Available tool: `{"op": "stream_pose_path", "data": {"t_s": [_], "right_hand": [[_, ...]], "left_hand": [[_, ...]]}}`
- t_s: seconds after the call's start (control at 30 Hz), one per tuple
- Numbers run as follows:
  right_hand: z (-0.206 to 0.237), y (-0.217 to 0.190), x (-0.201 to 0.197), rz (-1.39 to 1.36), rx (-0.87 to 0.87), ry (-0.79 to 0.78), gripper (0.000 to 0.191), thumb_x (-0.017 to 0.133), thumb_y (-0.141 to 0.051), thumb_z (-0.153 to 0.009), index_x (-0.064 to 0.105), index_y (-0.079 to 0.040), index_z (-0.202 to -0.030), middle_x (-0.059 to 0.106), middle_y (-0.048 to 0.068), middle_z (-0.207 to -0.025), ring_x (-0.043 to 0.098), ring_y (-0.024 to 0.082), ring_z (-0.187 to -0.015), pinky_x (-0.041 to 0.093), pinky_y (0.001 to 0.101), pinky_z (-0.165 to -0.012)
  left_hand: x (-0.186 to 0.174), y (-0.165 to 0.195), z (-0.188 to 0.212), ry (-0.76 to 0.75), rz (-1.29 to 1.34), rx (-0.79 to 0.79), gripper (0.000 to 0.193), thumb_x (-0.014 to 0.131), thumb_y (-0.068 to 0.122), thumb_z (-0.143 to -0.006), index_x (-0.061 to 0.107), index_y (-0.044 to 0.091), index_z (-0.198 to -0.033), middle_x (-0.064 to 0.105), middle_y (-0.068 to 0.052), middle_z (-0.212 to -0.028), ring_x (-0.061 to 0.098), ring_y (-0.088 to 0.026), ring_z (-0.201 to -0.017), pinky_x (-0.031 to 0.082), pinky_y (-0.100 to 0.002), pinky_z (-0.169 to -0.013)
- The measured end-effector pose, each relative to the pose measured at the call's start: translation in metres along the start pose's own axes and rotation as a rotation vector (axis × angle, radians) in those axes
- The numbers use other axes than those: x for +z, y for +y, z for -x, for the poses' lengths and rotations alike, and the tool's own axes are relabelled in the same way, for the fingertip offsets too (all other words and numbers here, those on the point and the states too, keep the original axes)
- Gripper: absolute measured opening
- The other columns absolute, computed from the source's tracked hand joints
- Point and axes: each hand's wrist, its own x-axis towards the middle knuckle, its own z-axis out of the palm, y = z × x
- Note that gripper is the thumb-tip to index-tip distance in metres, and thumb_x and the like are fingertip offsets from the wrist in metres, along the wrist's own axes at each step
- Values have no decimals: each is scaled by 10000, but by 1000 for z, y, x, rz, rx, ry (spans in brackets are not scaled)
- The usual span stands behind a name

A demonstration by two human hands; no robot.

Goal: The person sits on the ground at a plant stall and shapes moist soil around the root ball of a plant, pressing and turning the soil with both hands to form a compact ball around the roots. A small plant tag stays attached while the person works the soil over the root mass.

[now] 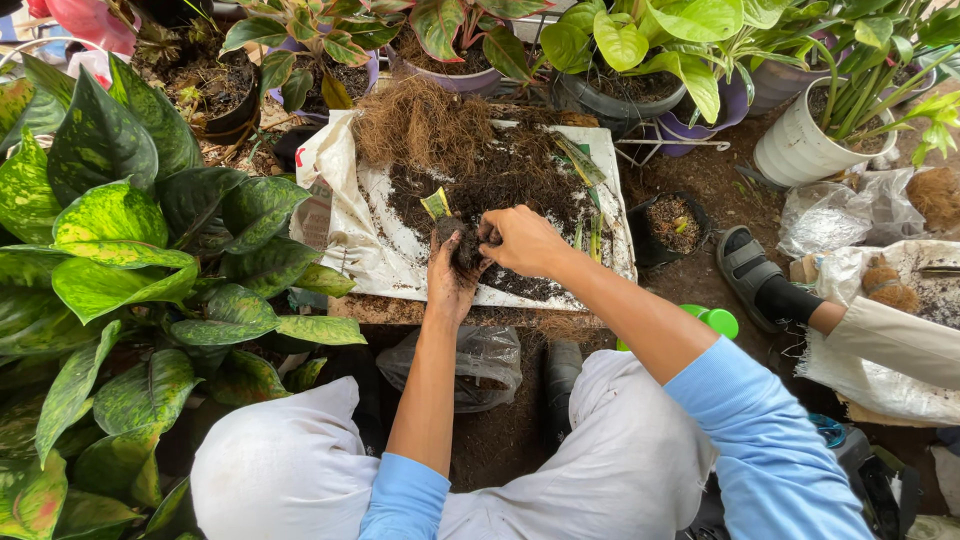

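Observation:
My left hand [450,280] cups a dark clump of soil [466,252] around the base of a small plant cutting whose yellow-green leaf [436,204] sticks up above it. Pressing on the clump from the right is my right hand [522,240], fingers curled over the soil. Both hands hover over a white sack sheet [350,240] spread flat, which carries a heap of dark potting soil [500,175] and a mound of brown coconut fibre [420,125]. A few green cuttings [585,165] lie at the sheet's right side.
Large variegated leaves [120,260] crowd the left. Potted plants line the back, with a white pot [800,150] at right and a small black pot of soil [668,225] beside the sheet. Another person's sandalled foot [755,275] and sleeve [895,340] are at right. A clear plastic bag [480,360] lies between my knees.

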Motion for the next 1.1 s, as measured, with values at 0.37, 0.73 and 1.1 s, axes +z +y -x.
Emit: {"op": "stream_pose_path", "data": {"t_s": [0.37,0.73,1.1], "right_hand": [[-3,-9,-13,133,-12,-138,324,843,-283,-796,686,-31,-926,723,201,-770,712,363,-771,532,473,-732],[-1,37,-19,136,125,-173,416,726,-400,-938,686,10,-990,725,227,-903,703,367,-844,543,462,-797],[-7,34,8,372,79,-334,627,774,-483,-862,626,52,-1154,708,272,-1090,676,436,-1083,536,499,-950]], "left_hand": [[1,-2,3,-31,-7,23,485,718,92,-955,505,95,-1391,672,-91,-1131,701,-182,-954,625,-329,-760],[-5,1,3,-68,-23,30,256,732,36,-913,557,58,-1099,607,-45,-841,524,-124,-624,375,-264,-490],[5,7,10,-88,-67,19,179,719,69,-941,579,79,-1054,534,-2,-723,448,-104,-535,346,-262,-468]]}}
